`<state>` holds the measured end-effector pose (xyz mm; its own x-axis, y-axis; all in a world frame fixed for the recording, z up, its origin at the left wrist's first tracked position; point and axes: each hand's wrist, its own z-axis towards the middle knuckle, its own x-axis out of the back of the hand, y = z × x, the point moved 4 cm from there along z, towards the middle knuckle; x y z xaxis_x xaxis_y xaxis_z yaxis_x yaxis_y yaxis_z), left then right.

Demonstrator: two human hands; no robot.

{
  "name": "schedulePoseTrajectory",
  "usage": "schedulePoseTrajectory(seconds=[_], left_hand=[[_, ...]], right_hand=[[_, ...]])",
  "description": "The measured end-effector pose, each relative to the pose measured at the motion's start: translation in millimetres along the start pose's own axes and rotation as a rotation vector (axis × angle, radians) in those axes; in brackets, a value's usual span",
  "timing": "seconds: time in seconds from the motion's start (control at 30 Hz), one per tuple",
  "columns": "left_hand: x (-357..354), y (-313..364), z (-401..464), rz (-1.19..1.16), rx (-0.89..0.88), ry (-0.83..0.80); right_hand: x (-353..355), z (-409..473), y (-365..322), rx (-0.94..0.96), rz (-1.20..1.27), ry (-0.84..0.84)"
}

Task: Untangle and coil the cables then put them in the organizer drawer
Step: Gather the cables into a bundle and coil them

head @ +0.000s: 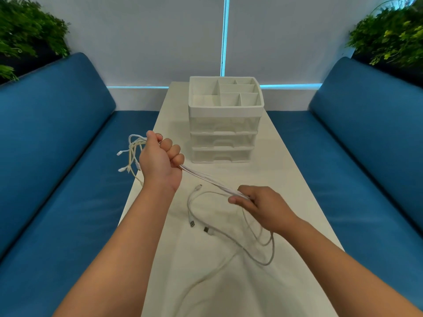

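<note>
A bundle of thin white charging cables (212,179) runs taut between my two hands above the long white table (281,179), several strands side by side in a straight slanting line. My left hand (160,161) is raised and closed into a fist around the upper end of that bundle, fingers curled tight over the strands, and beyond my knuckles the loose ends (131,154) spill out to the left in a tangle of loops with small white plugs dangling past the table's edge, over the blue seat. My right hand (258,204) is lower and nearer to me, its thumb and fingers pinching the other end of the stretched strands; how many strands it has I cannot tell. From that hand the rest of the cables drop onto the table in slack loops (263,243), one curve sweeping round toward me and trailing off down the table's middle, and two flat metal-tipped connectors (199,226) lie on the surface just left of the loops, with a smaller plug further up. Past my hands, well apart from them, stands the white plastic desk organizer (225,120) with an open divided tray on top and three translucent drawers stacked below, all pushed in. Blue cushioned benches (57,138) flank the table on both sides, green leafy plants (25,30) sit behind each backrest, and a pale wall with a glowing light strip (225,37) closes the far end.
</note>
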<state>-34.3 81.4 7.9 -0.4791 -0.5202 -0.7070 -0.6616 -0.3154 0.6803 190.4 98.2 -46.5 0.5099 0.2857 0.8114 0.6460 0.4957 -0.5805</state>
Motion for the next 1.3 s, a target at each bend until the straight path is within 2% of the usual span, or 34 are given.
schedulePoseTrajectory(seconds=[0.1, 0.17, 0.23, 0.33, 0.57, 0.67, 0.73, 0.8, 0.9, 1.07, 1.17, 1.23, 1.3], left_hand=[[-2, 1, 2, -0.007, -0.030, 0.022], [-4, 0, 1, -0.009, -0.045, 0.034], [-9, 0, -1, -0.008, -0.045, 0.027], [-15, -2, -3, 0.005, -0.029, -0.020], [-24, -17, -11, 0.028, 0.058, -0.148], [-25, -15, -9, 0.039, 0.080, -0.176], [-25, -13, -7, 0.035, 0.097, -0.193], [-26, -13, -7, 0.031, 0.115, -0.207], [-27, -14, -7, 0.041, 0.122, -0.221], [-25, -12, -7, 0.078, 0.068, -0.196], [-22, -7, -4, 0.067, 0.020, -0.147], [-20, -6, -4, 0.061, -0.004, -0.117], [-20, -7, -6, 0.075, -0.026, -0.084]], right_hand=[[20, 3, -12, 0.037, -0.322, 0.139], [32, 6, -13, 0.035, -0.450, 0.253], [37, 7, -10, 0.079, -0.499, 0.352], [31, 5, -2, 0.215, -0.459, 0.300], [0, -2, -11, 0.081, 0.256, -0.234], [3, -2, -26, 0.010, 0.681, -0.370], [4, -1, -29, -0.086, 0.810, -0.421], [4, 0, -30, -0.126, 0.788, -0.435], [1, 0, -32, -0.085, 0.755, -0.459], [-1, 0, -29, -0.111, 0.639, -0.437], [0, 2, -24, -0.042, 0.364, -0.293], [2, 4, -21, -0.025, 0.275, -0.169], [4, 8, -19, -0.095, 0.232, -0.066]])
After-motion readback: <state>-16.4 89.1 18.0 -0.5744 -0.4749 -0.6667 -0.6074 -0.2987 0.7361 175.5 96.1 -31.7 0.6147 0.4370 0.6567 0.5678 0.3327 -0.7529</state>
